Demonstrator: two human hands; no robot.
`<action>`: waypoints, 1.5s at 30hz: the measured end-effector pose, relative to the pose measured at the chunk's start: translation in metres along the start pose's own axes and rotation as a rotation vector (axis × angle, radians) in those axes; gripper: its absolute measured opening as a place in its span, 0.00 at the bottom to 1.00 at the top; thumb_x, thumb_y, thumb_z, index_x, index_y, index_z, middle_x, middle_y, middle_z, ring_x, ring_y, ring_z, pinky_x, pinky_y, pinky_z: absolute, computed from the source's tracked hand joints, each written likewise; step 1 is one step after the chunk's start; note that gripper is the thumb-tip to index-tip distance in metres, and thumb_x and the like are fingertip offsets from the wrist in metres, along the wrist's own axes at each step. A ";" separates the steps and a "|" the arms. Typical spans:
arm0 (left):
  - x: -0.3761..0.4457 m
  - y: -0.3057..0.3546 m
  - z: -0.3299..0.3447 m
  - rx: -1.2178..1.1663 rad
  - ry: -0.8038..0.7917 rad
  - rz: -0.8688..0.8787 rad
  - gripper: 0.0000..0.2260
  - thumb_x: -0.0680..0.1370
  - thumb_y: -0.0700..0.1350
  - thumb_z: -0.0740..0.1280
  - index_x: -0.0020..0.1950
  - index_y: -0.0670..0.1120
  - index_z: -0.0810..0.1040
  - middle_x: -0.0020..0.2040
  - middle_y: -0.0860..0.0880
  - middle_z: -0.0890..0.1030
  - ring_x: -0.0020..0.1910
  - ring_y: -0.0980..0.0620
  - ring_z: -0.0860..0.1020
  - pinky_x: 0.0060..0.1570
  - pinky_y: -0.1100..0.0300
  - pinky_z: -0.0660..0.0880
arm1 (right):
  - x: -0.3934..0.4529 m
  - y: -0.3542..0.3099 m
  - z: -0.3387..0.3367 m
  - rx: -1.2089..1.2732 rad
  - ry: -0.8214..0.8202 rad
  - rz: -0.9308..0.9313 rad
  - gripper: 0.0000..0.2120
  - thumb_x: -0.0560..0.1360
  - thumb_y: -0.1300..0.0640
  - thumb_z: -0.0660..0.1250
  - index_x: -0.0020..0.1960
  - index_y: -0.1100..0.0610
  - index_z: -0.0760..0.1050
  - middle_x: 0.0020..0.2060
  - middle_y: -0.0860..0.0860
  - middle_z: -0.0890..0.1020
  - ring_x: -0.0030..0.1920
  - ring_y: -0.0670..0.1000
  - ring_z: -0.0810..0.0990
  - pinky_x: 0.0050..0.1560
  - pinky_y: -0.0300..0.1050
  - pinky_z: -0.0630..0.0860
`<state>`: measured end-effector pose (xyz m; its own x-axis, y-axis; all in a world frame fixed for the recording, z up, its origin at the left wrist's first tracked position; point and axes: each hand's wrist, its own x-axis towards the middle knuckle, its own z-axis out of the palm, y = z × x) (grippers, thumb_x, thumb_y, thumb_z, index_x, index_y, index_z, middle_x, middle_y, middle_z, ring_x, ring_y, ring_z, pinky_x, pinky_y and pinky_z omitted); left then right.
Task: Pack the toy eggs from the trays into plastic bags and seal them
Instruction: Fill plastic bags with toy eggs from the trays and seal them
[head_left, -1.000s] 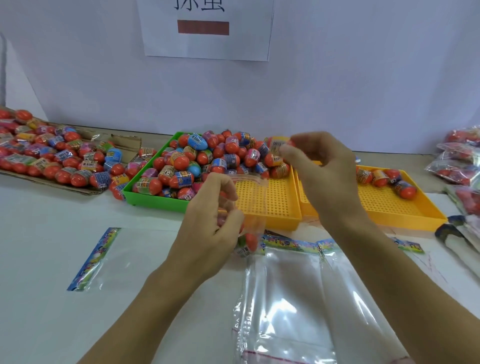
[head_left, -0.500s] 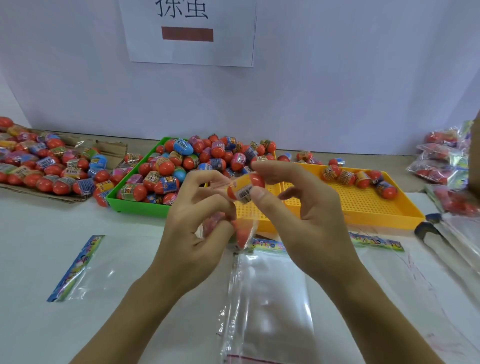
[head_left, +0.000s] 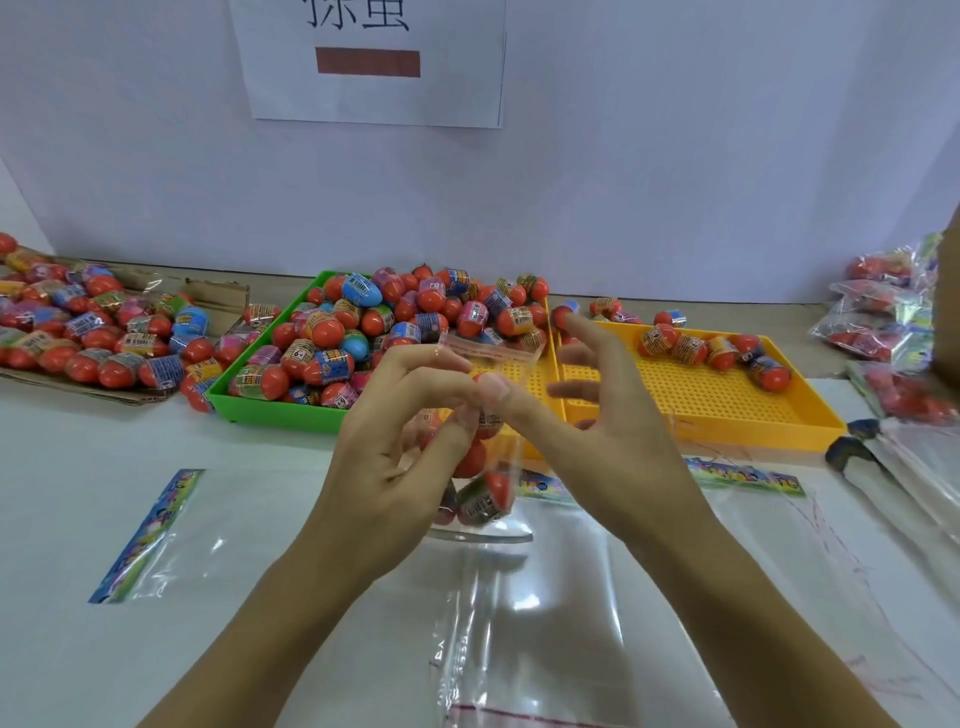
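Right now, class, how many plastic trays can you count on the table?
3. A green tray sits left, heaped with toy eggs. A yellow tray is in the middle, partly hidden behind the hands. Another yellow tray is right, holding a few eggs.

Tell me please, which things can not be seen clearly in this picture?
- Number of eggs in the held bag: head view, the left hand and right hand cover it.
- Wall sign: cut off by the top edge.
- Packed bags at the right: blurred, cut by the edge.
- Egg labels in the green tray: too small to read.
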<state>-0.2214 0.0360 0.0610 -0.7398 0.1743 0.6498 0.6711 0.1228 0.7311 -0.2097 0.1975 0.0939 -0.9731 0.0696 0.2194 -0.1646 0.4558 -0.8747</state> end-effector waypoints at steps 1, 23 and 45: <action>0.000 0.000 0.001 -0.011 0.002 0.000 0.06 0.78 0.43 0.64 0.53 0.47 0.79 0.55 0.44 0.75 0.58 0.45 0.76 0.49 0.58 0.79 | 0.002 0.001 -0.001 0.050 -0.063 0.109 0.44 0.58 0.26 0.68 0.71 0.39 0.64 0.56 0.35 0.73 0.53 0.38 0.77 0.38 0.34 0.76; -0.003 0.002 0.004 -0.318 -0.076 -0.454 0.20 0.64 0.50 0.78 0.50 0.44 0.78 0.46 0.44 0.85 0.47 0.46 0.85 0.42 0.58 0.82 | -0.003 0.004 -0.005 0.380 -0.149 -0.008 0.12 0.67 0.44 0.73 0.39 0.53 0.85 0.34 0.50 0.85 0.37 0.45 0.83 0.37 0.33 0.76; 0.004 0.000 0.007 -0.387 0.057 -0.626 0.15 0.78 0.59 0.64 0.44 0.53 0.85 0.45 0.47 0.86 0.47 0.47 0.85 0.44 0.51 0.82 | -0.001 0.008 -0.013 0.518 -0.162 0.161 0.14 0.60 0.46 0.77 0.36 0.56 0.84 0.34 0.55 0.83 0.36 0.52 0.80 0.38 0.44 0.79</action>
<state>-0.2238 0.0441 0.0625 -0.9872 0.1327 0.0885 0.0649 -0.1729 0.9828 -0.2081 0.2123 0.0926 -0.9981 -0.0531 0.0319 -0.0294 -0.0476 -0.9984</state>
